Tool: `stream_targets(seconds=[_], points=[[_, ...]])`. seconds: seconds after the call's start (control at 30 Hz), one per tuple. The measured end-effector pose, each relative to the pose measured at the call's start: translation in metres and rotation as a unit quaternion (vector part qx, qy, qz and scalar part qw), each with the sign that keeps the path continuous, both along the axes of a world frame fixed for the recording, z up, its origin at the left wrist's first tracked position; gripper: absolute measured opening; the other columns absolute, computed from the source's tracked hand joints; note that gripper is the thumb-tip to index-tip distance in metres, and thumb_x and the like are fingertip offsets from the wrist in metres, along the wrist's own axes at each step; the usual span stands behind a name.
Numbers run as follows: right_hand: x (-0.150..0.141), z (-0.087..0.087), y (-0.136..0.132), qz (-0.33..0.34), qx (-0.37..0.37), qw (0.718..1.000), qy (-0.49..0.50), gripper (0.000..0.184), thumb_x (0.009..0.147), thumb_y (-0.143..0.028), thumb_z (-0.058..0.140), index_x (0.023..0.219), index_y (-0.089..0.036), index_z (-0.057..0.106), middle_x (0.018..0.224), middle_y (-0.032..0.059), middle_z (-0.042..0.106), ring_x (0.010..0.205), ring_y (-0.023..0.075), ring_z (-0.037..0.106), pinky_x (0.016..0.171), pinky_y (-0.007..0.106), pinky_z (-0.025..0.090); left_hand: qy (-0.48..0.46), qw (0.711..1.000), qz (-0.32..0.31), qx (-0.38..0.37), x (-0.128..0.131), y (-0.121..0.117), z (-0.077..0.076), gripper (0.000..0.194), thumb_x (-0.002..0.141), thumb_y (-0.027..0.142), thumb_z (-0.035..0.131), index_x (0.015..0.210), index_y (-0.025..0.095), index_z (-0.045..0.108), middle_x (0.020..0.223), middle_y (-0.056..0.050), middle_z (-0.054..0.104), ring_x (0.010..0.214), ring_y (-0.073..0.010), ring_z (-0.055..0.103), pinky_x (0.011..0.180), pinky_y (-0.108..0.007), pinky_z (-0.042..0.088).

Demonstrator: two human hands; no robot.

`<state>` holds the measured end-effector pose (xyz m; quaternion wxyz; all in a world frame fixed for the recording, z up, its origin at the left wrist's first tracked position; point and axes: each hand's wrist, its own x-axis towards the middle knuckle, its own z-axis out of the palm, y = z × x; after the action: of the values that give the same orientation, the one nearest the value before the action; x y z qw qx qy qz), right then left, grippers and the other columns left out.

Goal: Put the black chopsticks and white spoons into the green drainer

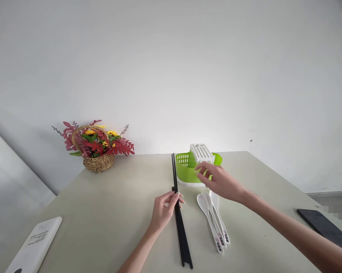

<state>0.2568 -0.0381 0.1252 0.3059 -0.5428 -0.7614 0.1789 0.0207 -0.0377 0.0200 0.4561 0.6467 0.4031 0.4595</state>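
My left hand (pixel 164 209) is closed, thumb and fingers pinched around black chopsticks (pixel 183 239). Two of them stick out past my fingers toward the back of the table, and the rest of the bundle runs toward me. My right hand (pixel 216 179) hangs in front of a green basket (pixel 185 175) with a white base, its fingers bent and apart, with nothing visible in them. A white slotted rack (pixel 202 152) tops part of the basket. Several white spoons (pixel 210 220) lie together below my right hand, bowls pointing away from me.
On the back left stands a wicker basket (pixel 99 163) of red leaves and yellow flowers. A white flat box-like object (pixel 36 244) lies at the front left. Near the right edge rests a dark flat phone-like object (pixel 324 227). A pale wall (pixel 165 76) rises behind the table.
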Motion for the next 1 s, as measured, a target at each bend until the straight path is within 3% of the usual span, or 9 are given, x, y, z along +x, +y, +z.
stream_targets(seconds=[0.1, 0.17, 0.37, 0.63, 0.8, 1.0], points=[[-0.028, 0.018, 0.008, 0.062, -0.007, 0.997, 0.046, 0.039, 0.096, -0.049, 0.052, 0.126, -0.025, 0.058, 0.087, 0.0005, 0.066, 0.070, 0.0148, 0.062, 0.063, 0.028, 0.048, 0.033, 0.998, 0.015, 0.044, -0.002, -0.002, 0.004, 0.040, 0.096, 0.051, 0.057, 0.080, 0.020, 0.075, 0.086, -0.008, 0.078, 0.068, -0.0195, 0.070, 0.074, -0.031, 0.055], [-0.041, 0.029, 0.014, 0.101, 0.007, 0.993, 0.065, 0.041, 0.096, -0.052, 0.054, 0.126, -0.024, 0.060, 0.079, -0.0021, 0.062, 0.064, 0.0131, 0.057, 0.062, 0.026, 0.046, 0.055, 0.997, 0.016, 0.057, -0.006, -0.001, 0.006, 0.039, 0.096, 0.051, 0.056, 0.082, 0.021, 0.077, 0.087, -0.007, 0.079, 0.071, -0.0205, 0.070, 0.073, -0.030, 0.055], [-0.063, 0.053, 0.023, 0.107, 0.062, 0.990, 0.063, 0.027, 0.099, -0.042, 0.051, 0.090, -0.022, 0.069, 0.071, -0.0032, 0.064, 0.058, 0.0099, 0.052, 0.061, 0.024, 0.041, 0.106, 0.989, 0.038, 0.100, -0.022, 0.012, 0.003, 0.039, 0.097, 0.051, 0.055, 0.091, 0.023, 0.081, 0.094, -0.007, 0.080, 0.080, -0.0229, 0.073, 0.071, -0.029, 0.057], [-0.072, 0.051, 0.028, 0.134, 0.049, 0.989, 0.033, 0.022, 0.098, -0.035, 0.054, 0.086, -0.022, 0.067, 0.068, -0.0040, 0.067, 0.057, 0.0103, 0.059, 0.063, 0.023, 0.044, 0.105, 0.991, 0.028, 0.083, -0.039, 0.025, 0.000, 0.034, 0.093, 0.052, 0.060, 0.098, 0.027, 0.083, 0.102, -0.004, 0.081, 0.093, -0.0276, 0.075, 0.087, -0.035, 0.058], [-0.072, 0.053, 0.029, 0.130, 0.019, 0.991, 0.033, 0.021, 0.097, -0.037, 0.056, 0.084, -0.022, 0.064, 0.062, -0.0057, 0.066, 0.051, 0.0092, 0.057, 0.061, 0.023, 0.044, 0.092, 0.994, 0.013, 0.052, -0.045, 0.031, -0.005, 0.030, 0.090, 0.050, 0.065, 0.102, 0.028, 0.082, 0.102, -0.002, 0.081, 0.088, -0.0263, 0.077, 0.086, -0.035, 0.059], [-0.071, 0.056, 0.034, 0.145, -0.035, 0.989, 0.020, 0.026, 0.097, -0.039, 0.055, 0.078, -0.022, 0.061, 0.065, -0.0051, 0.071, 0.047, 0.0082, 0.058, 0.056, 0.022, 0.047, 0.082, 0.997, -0.009, -0.015, -0.048, 0.031, -0.013, 0.034, 0.086, 0.052, 0.069, 0.101, 0.024, 0.082, 0.099, -0.004, 0.081, 0.097, -0.0314, 0.076, 0.087, -0.039, 0.060]])
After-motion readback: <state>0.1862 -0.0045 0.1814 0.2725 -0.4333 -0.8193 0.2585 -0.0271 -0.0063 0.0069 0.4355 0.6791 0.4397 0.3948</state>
